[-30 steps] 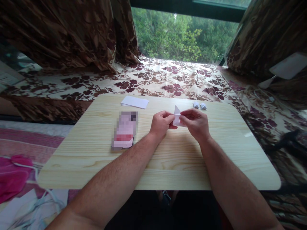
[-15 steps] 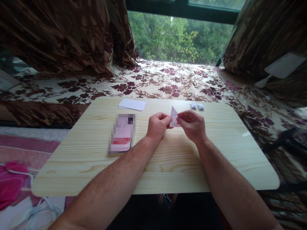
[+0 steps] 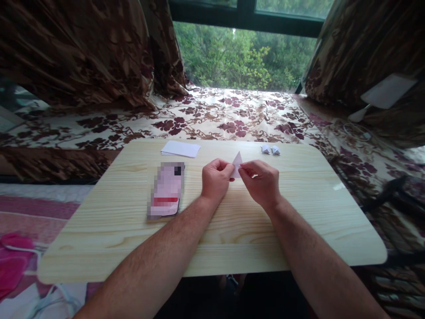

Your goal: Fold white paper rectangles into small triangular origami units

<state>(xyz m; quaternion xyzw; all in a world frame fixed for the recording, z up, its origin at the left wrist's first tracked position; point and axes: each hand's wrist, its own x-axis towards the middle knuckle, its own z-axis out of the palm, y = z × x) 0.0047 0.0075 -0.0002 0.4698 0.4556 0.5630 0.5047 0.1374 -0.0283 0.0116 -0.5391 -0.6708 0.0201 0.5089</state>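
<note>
Pinching a folded paper [image 3: 237, 163] between left hand [image 3: 215, 179] and right hand [image 3: 260, 181], both closed on it side by side, just above the table [image 3: 299, 212], nearer its far edge, right of a phone [image 3: 166, 190]

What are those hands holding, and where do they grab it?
A small folded white paper, pinched low down: left hand on its left side, right hand on its right.

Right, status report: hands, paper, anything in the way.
Left hand and right hand both pinching the folded paper over the table. Phone to the left, paper stack and two folded pieces at far edge, all apart.
</note>
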